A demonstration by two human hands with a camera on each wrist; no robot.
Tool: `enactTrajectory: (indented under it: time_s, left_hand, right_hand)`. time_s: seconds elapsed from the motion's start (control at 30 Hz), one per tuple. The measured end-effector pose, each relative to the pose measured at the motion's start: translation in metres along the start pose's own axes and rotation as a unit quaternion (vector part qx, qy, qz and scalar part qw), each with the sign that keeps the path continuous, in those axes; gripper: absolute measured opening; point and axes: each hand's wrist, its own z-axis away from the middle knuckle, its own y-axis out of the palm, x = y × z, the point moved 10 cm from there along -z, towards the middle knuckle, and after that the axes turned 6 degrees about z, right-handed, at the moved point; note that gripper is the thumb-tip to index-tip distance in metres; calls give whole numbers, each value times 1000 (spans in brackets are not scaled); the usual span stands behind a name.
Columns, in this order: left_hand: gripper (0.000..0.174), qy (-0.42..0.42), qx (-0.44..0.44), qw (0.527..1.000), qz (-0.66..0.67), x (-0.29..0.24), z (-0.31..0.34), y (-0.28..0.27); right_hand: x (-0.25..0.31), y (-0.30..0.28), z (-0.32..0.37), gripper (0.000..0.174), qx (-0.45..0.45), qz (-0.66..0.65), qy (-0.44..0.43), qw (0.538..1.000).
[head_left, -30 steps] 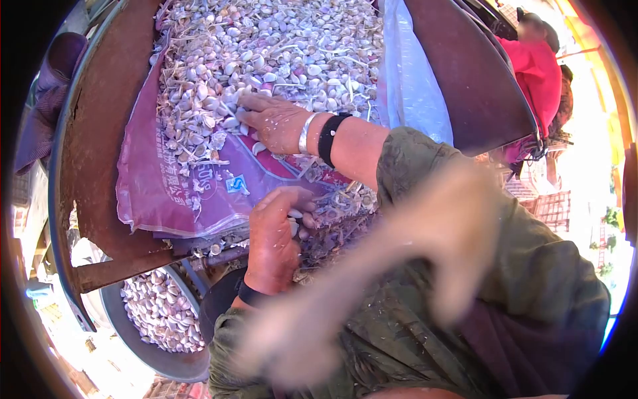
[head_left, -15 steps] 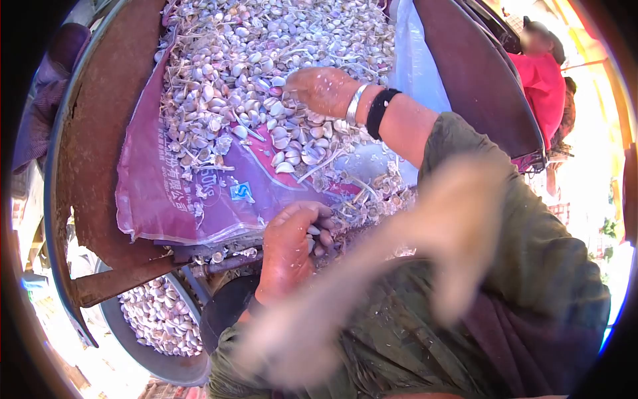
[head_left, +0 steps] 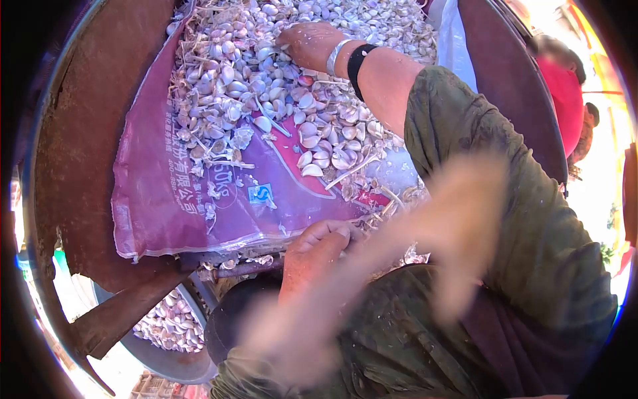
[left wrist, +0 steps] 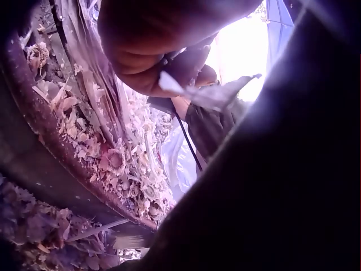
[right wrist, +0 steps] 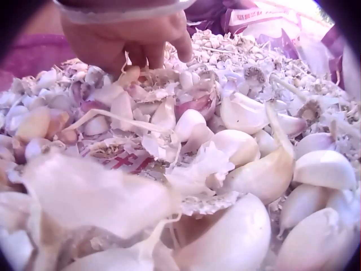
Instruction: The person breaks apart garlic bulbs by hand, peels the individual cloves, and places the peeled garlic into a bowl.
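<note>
The right hand, with a silver bracelet and black band, reaches into the heap of garlic cloves. In the right wrist view, the right hand points its slightly bent fingers down among cloves and skins; the fingertips are partly hidden. Near the sack's lower edge is the left hand, its fingers curled, partly behind a blurred shape. The left wrist view shows the left hand dark and close, fingers curled round a pale garlic piece. A purple printed sack lies under the heap.
A basin of cloves stands below left. Rusty metal sides flank the heap. Dry skins lie beneath the left hand. Another person in red is at the right. A blurred pale shape crosses the head view.
The right hand has moved from the heap's lower edge farther up into it, and loose cloves show on the sack where it was. The left hand stays low by the edge, still curled.
</note>
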Motion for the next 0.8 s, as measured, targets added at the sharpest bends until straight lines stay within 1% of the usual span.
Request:
enactTrajectory:
  time_s: [0.13,0.23,0.33,0.37,0.47,0.5,0.6,0.63,0.73,0.8]
  left_hand:
    - [22,24,20,999,-20,-2,-4,1]
    - [23,88,57,990,-91,-6,-7,2]
    - [22,36,36,999,-8,1,-6,5]
    - [22,34,33,999,-9,2,-6,7]
    - [22,31,30,999,-17,5,-9,7]
    - [22,32,32,999,-22,5,-9,6]
    - [22,34,35,999,-24,6,-11,2]
    - [22,35,37,998,-22,6,-11,1]
    - [21,19,24,1000,-5,7,-10,1]
    - [21,19,24,999,-10,6,-11,2]
  right_hand:
    - [-3,-17,14,24,-51,8,30,998]
    - [-17,-29,29,27,-35,9,59,998]
    - [-4,-57,51,22,-163,-117,10,980]
    - [13,-64,56,19,-196,-118,-65,971]
    - [48,-45,55,26,-48,-149,-92,983]
    - [59,-39,53,26,-52,-150,-124,979]
    - [82,-4,45,26,47,-23,-151,987]
    - [82,3,43,25,87,-6,-143,986]
    - [90,4,41,24,88,-9,-164,982]
    - [85,6,42,26,115,-17,-140,983]
